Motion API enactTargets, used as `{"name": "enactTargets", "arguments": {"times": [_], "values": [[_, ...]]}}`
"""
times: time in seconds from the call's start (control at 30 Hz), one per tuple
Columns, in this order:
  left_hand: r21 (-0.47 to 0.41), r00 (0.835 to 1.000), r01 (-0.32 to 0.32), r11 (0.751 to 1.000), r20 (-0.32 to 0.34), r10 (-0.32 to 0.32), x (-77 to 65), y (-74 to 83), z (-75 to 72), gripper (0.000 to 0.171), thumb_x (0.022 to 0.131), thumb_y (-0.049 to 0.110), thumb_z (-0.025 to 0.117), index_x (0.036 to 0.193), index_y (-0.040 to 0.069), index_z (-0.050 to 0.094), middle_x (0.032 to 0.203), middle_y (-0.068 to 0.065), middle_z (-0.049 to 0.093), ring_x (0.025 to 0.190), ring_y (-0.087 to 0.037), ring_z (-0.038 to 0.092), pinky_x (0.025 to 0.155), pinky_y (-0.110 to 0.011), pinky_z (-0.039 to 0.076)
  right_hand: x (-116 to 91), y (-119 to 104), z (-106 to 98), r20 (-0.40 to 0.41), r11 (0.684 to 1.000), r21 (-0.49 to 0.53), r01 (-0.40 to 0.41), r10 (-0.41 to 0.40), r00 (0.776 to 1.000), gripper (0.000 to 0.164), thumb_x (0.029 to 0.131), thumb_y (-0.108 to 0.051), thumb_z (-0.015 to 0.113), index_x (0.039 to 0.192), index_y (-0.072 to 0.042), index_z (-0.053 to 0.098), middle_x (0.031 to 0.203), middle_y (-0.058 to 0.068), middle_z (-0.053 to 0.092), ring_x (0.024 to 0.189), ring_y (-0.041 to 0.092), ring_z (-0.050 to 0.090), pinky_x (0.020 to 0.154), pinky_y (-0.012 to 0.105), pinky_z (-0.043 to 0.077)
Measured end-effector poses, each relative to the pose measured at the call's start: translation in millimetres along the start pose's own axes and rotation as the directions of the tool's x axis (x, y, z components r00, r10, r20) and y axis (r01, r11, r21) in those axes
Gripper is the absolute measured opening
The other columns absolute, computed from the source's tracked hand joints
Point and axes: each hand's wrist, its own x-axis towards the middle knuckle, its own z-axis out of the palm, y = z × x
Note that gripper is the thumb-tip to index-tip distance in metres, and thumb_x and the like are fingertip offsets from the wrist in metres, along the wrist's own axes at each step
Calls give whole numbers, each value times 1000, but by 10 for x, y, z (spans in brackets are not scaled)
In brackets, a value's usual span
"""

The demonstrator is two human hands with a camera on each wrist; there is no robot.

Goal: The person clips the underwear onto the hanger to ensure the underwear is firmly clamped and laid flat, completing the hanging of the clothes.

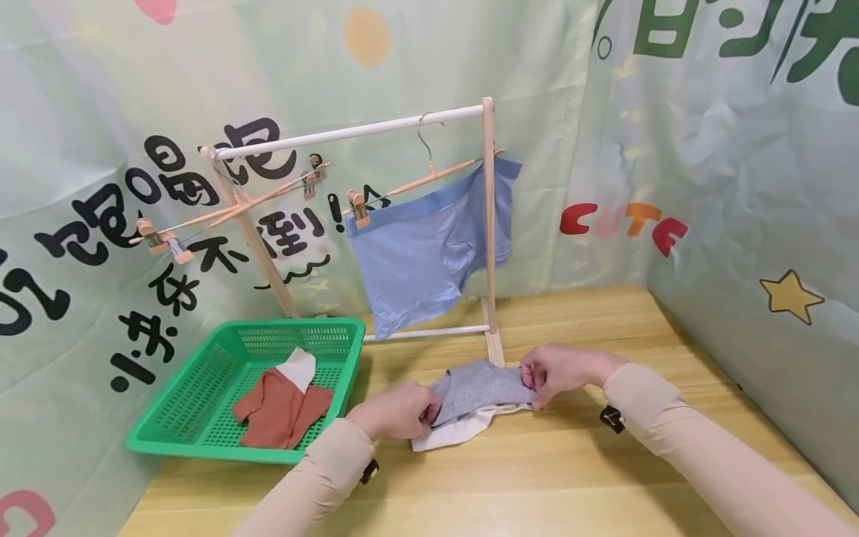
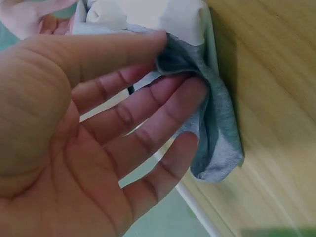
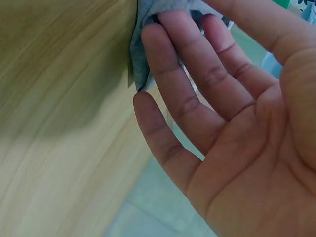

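A small grey and white garment (image 1: 479, 389) is stretched between my two hands just over the table, grey on top with a white part below its front edge. My left hand (image 1: 400, 410) pinches its left end; in the left wrist view the thumb lies over the grey edge (image 2: 217, 113) and the fingers reach under the fold. At the other end my right hand (image 1: 562, 373) pinches the cloth. In the right wrist view the fingertips touch the grey cloth (image 3: 139, 54), and the thumb's tip is out of frame.
A green basket (image 1: 144, 436) at the left holds a rust-brown and white garment (image 1: 285, 410). Behind stands a rack (image 1: 491, 224) with blue boxer briefs (image 1: 423, 250) clipped on a hanger. Another clip hanger (image 1: 235, 209) hangs at the rack's left end. A printed cloth (image 1: 725, 164) encloses the table (image 1: 537, 477).
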Motion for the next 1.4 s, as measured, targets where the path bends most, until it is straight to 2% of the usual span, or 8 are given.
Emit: {"name": "enactTargets", "arguments": {"times": [0.23,0.47,0.53,0.67,0.8,0.97,1.13,1.4], "values": [[45,988,6,999,-155,1,25,-54,64,26,91,0,75,78,13,57,68,6,47,64,-9,45,60,-24,38,35,-14,-20,-53,997,-68,45,-48,997,18,88,-8,84,84,-11,66,73,-5,63,65,4,53,61,20,45],[32,790,218,975,-592,-157,97,-64,-31,17,95,1,74,102,6,60,92,-11,63,67,-29,65,55,-37,53,88,-99,-195,-512,965,-262,-30,-112,851,9,99,-16,77,100,-15,68,75,-3,63,65,8,55,61,29,46],[28,828,185,982,-542,-140,99,-37,-27,19,96,7,77,107,5,60,96,-12,66,68,-26,66,57,-35,55,95,-121,-185,-526,955,-293,-41,-125,841,12,98,-18,79,101,-14,67,76,-4,63,66,8,55,63,29,47],[46,960,46,998,-277,-32,73,35,54,24,93,26,85,101,11,69,91,-4,70,73,-10,60,63,-24,51,67,-146,-47,-306,965,-264,-9,-75,949,20,90,-22,87,93,-17,68,78,-6,64,70,7,57,66,26,51],[109,995,4,994,-97,7,48,77,166,28,82,34,92,90,21,69,81,9,59,71,-4,49,61,-21,41,49,-151,164,-113,961,-276,-15,-16,993,32,78,-27,96,90,-17,68,77,-6,62,70,5,53,65,24,47],[117,990,-60,991,-119,74,38,46,174,22,77,7,82,73,15,63,68,12,45,66,-3,42,58,-18,34,30,-108,257,-115,946,-323,1,-41,993,25,80,-15,91,81,-19,66,73,-9,57,68,4,47,64,24,42],[-47,974,-13,999,-227,2,-37,-34,-19,14,89,3,74,79,10,68,68,8,55,61,-4,45,56,-20,39,-65,-78,-31,-75,993,-62,95,-100,992,14,90,-5,80,86,-10,67,75,-5,62,68,4,53,64,21,45],[-16,815,273,962,-528,-240,-29,-118,-99,10,97,2,72,92,10,69,85,-4,66,66,-17,61,55,-30,48,-72,-37,-296,-361,935,-353,-4,-132,923,10,99,-4,73,105,-12,69,83,-1,66,73,8,56,70,29,50]]}}
